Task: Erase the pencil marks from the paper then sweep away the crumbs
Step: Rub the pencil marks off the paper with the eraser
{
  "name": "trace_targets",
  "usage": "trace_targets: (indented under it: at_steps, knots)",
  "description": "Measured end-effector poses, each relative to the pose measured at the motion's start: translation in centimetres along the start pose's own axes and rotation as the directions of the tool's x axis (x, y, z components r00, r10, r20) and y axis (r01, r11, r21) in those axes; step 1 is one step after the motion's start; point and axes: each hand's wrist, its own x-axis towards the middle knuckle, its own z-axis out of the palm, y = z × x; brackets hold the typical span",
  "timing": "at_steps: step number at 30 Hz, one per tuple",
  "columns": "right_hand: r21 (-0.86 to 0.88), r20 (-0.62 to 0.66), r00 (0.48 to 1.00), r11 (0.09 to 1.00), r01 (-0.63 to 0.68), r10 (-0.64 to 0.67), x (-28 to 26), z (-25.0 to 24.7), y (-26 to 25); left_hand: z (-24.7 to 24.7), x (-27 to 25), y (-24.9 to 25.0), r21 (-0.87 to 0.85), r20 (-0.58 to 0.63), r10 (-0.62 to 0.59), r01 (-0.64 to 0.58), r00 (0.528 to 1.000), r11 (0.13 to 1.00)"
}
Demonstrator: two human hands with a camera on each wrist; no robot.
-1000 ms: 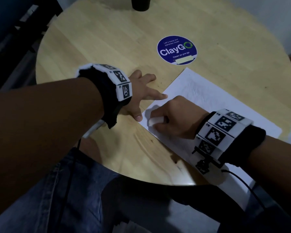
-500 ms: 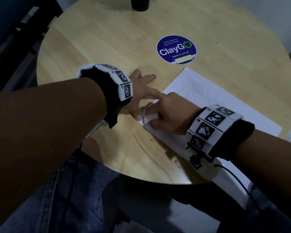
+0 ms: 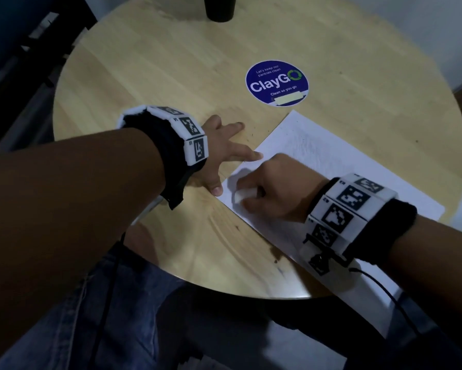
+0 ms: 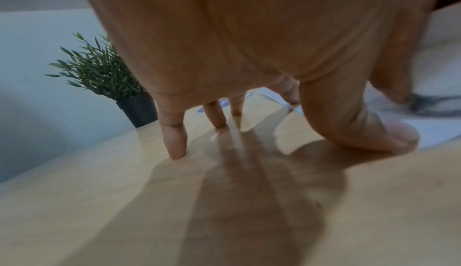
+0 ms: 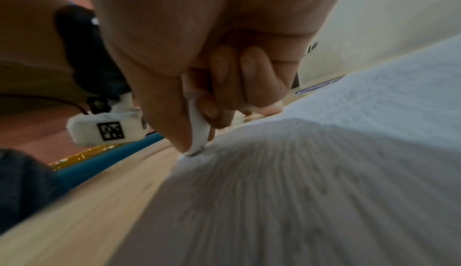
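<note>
Two hands worked at the paper's (image 3: 318, 153) near-left corner. The right hand (image 3: 275, 193) pinched a white eraser (image 3: 241, 195), mostly hidden by curled fingers, its tip touching the sheet. The left hand (image 3: 224, 153) lay spread flat, index fingertip and thumb on the paper's edge. Pencil marks looked faint and blurred; the paper's near end was cut off behind the right wrist.

Smooth, faintly glossy wooden table (image 3: 144, 76); matt white paper (image 3: 318, 156).
</note>
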Motion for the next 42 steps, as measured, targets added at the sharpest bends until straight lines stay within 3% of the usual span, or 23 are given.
trace_targets:
  at_steps: [2, 5, 10, 14, 18, 22, 26, 30, 34, 39, 42]
  knots:
    - [-0.006, 0.024, 1.0, 1.0, -0.012, 0.012, -0.1, -0.1, -0.1, 0.0, 0.0, 0.0, -0.004, 0.003, 0.003, -0.003, 1.0, 1.0]
    - [0.018, -0.089, 0.989, 0.993, -0.113, 0.115, 0.0, -0.4, 1.3, 0.1, 0.0, 0.1, -0.004, -0.003, -0.003, 0.003, 1.0, 1.0]
    - [-0.016, 0.01, 1.0, 1.0, -0.009, 0.009, -0.2, -0.3, 0.3, 0.1, 0.1, 0.1, -0.005, 0.003, 0.004, -0.003, 1.0, 1.0]
    - [0.044, -0.091, 0.988, 0.991, -0.123, 0.126, 0.3, -0.9, 1.7, 0.2, 0.2, 0.0, -0.011, -0.008, -0.004, 0.004, 1.0, 1.0]
    - [-0.003, 0.002, 0.999, 0.999, 0.049, -0.049, 0.0, -0.3, 0.6, 0.3, 0.2, -0.1, -0.027, -0.008, 0.01, -0.01, 1.0, 1.0]
    - [0.014, -0.082, 0.988, 0.992, -0.128, 0.129, 0.6, -1.6, 2.4, 0.4, 0.2, -0.1, -0.027, -0.016, 0.004, -0.004, 1.0, 1.0]
    - [-0.035, 0.0, 0.998, 0.998, 0.062, -0.062, 0.0, -0.6, 1.0, 0.5, 0.2, -0.3, -0.048, -0.018, 0.015, -0.016, 1.0, 0.999]
    - [0.003, -0.072, 0.995, 0.997, -0.074, 0.074, 0.5, -1.2, 2.2, 0.5, 0.3, -0.2, -0.036, -0.025, 0.0, -0.001, 1.0, 0.999]
    - [0.012, 0.004, 0.999, 0.999, 0.037, -0.037, 0.0, -0.5, 0.7, 0.6, 0.3, -0.3, -0.044, -0.022, 0.009, -0.01, 1.0, 0.999]
    - [0.002, -0.062, 0.994, 0.996, -0.089, 0.089, 0.5, -1.3, 1.9, 0.4, 0.3, -0.1, -0.043, -0.011, -0.004, 0.004, 1.0, 0.999]
    - [-0.001, -0.008, 0.999, 0.999, 0.037, -0.037, 0.1, -0.4, 0.2, 0.5, 0.2, -0.2, -0.049, -0.021, 0.009, -0.01, 1.0, 0.999]
